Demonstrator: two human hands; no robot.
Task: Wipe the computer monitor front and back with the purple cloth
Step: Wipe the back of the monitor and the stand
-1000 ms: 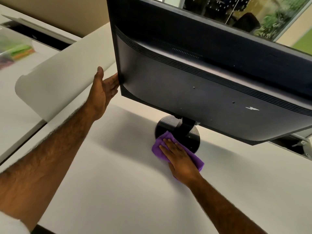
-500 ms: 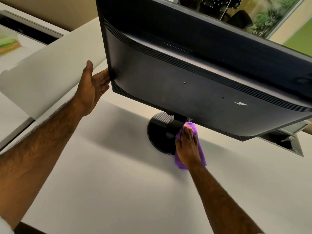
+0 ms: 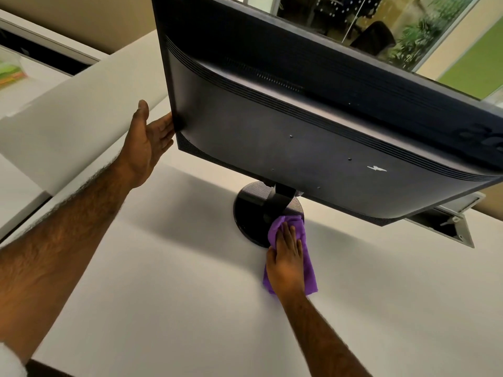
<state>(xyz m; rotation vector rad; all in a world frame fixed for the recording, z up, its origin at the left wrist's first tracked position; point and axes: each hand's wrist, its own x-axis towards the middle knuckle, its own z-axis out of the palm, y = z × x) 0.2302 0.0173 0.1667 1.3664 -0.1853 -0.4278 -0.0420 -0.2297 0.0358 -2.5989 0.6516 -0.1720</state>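
Head camera, looking down over a white desk (image 3: 163, 308): a person tends a black computer monitor (image 3: 299, 126), which is turned with its back to the lens and leans toward it on a round stand base (image 3: 246, 213). The right hand (image 3: 285, 263) lies flat, fingers straight, pressing the purple cloth (image 3: 310, 276) down where the base's near right rim meets the desk; its grip closes on nothing. The left hand (image 3: 149, 140) is also open, its palm and straight fingers set against the monitor's left edge, apparently steadying it. Of the 2 hands, the right is the nearer to unwiped ground. The back panel lies directly above and beyond the cloth, its long axis running left to right and rising toward the right, so the next stroke likely climbs past the stand neck (image 3: 281, 198). No brand can be read; a small white mark (image 3: 376, 168) on the back carries no legible letters.
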